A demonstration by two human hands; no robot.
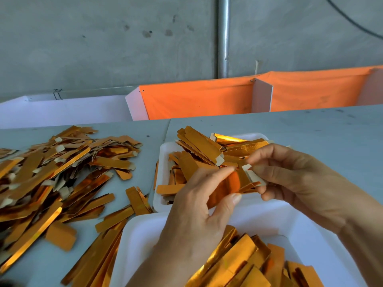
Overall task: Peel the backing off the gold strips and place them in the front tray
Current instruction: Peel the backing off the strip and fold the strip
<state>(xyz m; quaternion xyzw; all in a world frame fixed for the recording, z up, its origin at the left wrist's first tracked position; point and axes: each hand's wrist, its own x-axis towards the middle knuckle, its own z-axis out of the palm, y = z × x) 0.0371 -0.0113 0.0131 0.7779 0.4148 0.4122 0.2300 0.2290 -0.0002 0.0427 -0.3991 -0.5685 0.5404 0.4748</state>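
Above the near front tray [145, 235], the left hand [194, 208] steadies a gold strip [234, 181] in its grip while the right hand [290, 179] pinches its white backing [251, 172], likely to peel it.

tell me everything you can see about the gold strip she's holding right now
The gold strip is a narrow band of shiny, foil-like gold-orange material, held in the air above the gap between the two white trays. The left hand pinches its near part between thumb and fingers, so much of its length is hidden. At its far end a pale, paper-like backing tab stands lifted off the gold face, and the right hand pinches that tab. The strip looks bent or folded where the hands meet.
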